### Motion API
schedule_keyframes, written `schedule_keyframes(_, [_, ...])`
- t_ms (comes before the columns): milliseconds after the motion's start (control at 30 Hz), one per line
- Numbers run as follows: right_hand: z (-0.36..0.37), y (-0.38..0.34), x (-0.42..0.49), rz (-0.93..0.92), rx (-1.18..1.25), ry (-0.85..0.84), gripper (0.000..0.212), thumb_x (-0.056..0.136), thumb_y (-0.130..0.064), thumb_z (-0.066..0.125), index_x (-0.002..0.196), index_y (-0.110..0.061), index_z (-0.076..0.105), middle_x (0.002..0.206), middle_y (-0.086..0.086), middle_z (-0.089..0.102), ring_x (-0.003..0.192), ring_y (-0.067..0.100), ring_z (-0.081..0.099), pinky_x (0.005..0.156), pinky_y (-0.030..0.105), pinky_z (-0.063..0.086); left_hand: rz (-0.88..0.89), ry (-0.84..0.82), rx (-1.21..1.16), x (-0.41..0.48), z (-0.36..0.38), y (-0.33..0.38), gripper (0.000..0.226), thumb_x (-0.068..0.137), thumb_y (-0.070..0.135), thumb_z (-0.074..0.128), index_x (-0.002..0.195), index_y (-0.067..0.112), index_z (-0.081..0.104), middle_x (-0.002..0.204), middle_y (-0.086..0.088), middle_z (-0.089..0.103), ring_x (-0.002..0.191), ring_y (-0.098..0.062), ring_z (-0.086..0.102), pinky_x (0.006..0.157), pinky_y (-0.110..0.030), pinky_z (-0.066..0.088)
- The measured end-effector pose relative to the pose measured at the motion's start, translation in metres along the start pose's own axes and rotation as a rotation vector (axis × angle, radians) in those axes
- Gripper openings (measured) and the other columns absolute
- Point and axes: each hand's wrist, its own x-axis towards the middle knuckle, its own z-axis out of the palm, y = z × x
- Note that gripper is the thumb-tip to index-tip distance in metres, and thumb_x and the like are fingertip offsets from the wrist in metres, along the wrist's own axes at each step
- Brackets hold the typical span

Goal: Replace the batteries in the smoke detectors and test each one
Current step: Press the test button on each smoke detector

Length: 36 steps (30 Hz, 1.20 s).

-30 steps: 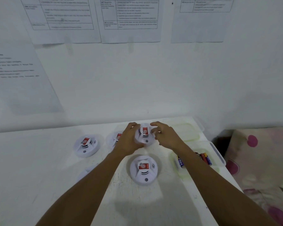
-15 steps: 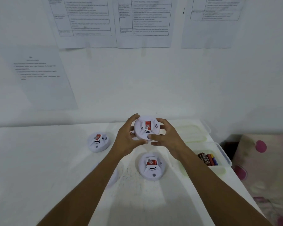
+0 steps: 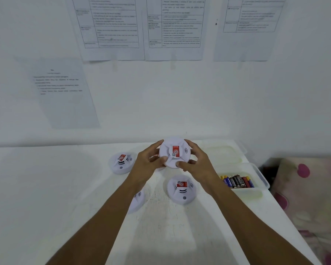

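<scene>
Bare bench [image 3: 46, 188] at left gives passage; detectors [image 3: 180, 196] crowd the centre; battery tray [image 3: 245, 190] bars the right edge.

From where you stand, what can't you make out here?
Head view:
- Underside of the held smoke detector: faces away, gripped by left hand and right hand.
- Half of the detector under the left forearm.
- Print on the wall sheets: blurred.
- Labels on the batteries: too small.

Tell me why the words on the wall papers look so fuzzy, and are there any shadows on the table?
In the head view the print on the wall papers is soft and too small to read; the same view's pale light washes the table nearly white, with faint grey shadow between the forearms; the smoke detector in the left hand and right hand looks sharper.
</scene>
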Motion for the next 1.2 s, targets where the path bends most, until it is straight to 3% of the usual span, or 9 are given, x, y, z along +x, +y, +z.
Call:
schedule_keyframes(200, [0.004,0.002,-0.007,-0.032,-0.076,0.018,0.071,0.075,-0.006,0.08,0.136,-0.026,0.049,0.127,-0.006,0.061,0.112,0.012,0.061,0.088,0.032,0.057,0.006,0.027,-0.001,-0.009,0.004,0.0,0.047,0.089,0.006,0.068,0.13,0.026,0.057,0.119,-0.007,0.07,0.106,-0.024,0.068,0.079,-0.032,0.058])
schedule_keyframes(500, [0.005,0.001,-0.013,-0.06,-0.085,0.015,0.068,0.077,-0.006,0.078,0.136,-0.024,0.049,0.124,-0.009,0.061,0.107,0.004,0.062,0.081,0.021,0.056,0.007,0.03,0.01,-0.012,0.005,0.003,0.048,0.09,0.006,0.067,0.132,0.026,0.056,0.119,-0.007,0.07,0.106,-0.024,0.068,0.078,-0.03,0.058])
schedule_keyframes(833, [0.002,0.006,-0.015,-0.06,-0.114,-0.002,0.067,0.077,-0.011,0.078,0.135,-0.029,0.048,0.124,-0.012,0.061,0.104,0.006,0.064,0.085,0.029,0.058,0.028,0.029,0.027,-0.018,0.009,0.006,0.043,0.091,0.007,0.066,0.124,0.034,0.058,0.117,0.0,0.071,0.104,-0.018,0.069,0.076,-0.027,0.058])
schedule_keyframes(933, [-0.001,0.004,-0.015,-0.02,-0.06,-0.008,0.05,0.087,-0.021,0.071,0.13,-0.033,0.05,0.119,-0.009,0.063,0.105,0.013,0.064,0.075,0.024,0.055,0.035,0.022,0.03,-0.02,0.009,0.006,0.043,0.092,0.009,0.065,0.127,0.033,0.058,0.119,0.002,0.07,0.105,-0.015,0.068,0.078,-0.027,0.058])
schedule_keyframes(1033, [-0.004,0.003,-0.013,0.0,-0.032,0.038,0.025,0.095,-0.034,0.057,0.12,-0.036,0.055,0.106,0.001,0.069,0.098,0.021,0.067,0.071,0.03,0.055,0.032,0.019,0.045,-0.02,0.009,0.006,0.044,0.091,0.008,0.066,0.125,0.035,0.057,0.119,0.006,0.069,0.105,-0.012,0.068,0.077,-0.026,0.057])
schedule_keyframes(1200, [-0.003,0.002,-0.012,0.005,-0.053,0.086,0.018,0.097,-0.029,0.054,0.114,-0.035,0.057,0.096,0.006,0.071,0.089,0.021,0.067,0.066,0.03,0.052,0.023,0.021,0.055,-0.019,0.01,0.004,0.044,0.091,0.01,0.066,0.13,0.027,0.054,0.121,0.004,0.067,0.104,-0.01,0.068,0.076,-0.025,0.057])
